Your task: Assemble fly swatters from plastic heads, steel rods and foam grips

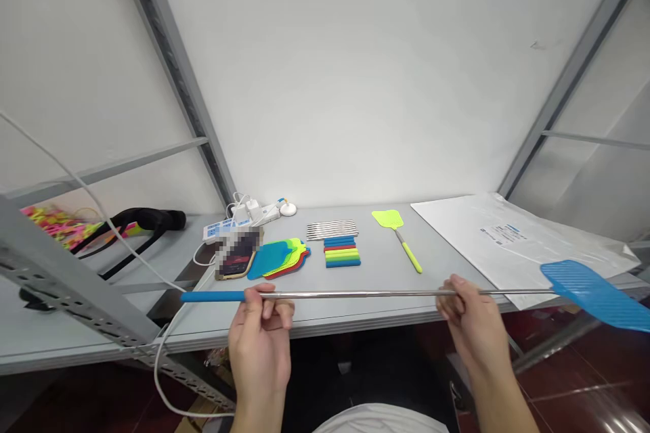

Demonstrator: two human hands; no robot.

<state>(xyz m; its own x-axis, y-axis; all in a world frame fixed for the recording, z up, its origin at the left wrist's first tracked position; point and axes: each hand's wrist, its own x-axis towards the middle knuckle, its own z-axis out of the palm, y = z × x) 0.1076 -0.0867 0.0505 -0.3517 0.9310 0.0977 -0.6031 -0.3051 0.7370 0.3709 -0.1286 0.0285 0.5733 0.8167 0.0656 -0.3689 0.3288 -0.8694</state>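
If the left hand and right hand, both pinching the blue swatter, pull hard, it could bend.

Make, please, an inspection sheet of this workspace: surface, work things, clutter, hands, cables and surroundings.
Surface: flat grey shelf, carrying several items.
Work things: silver-rodded blue swatter, held; flat coloured swatter heads, piled; slim silver metal rods; short coloured tubes; yellow-green swatter, lying flat.
Clutter: tan-edged rectangular device, pixelated; white plastic packaging.
Hands: left hand grips the held swatter at its blue handle's inner end; right hand grips nearer its blue head.
Cables: white cable hangs past the front edge; white-and-blue power strip behind.
Surroundings: white wall, grey metal uprights, dark red floor.
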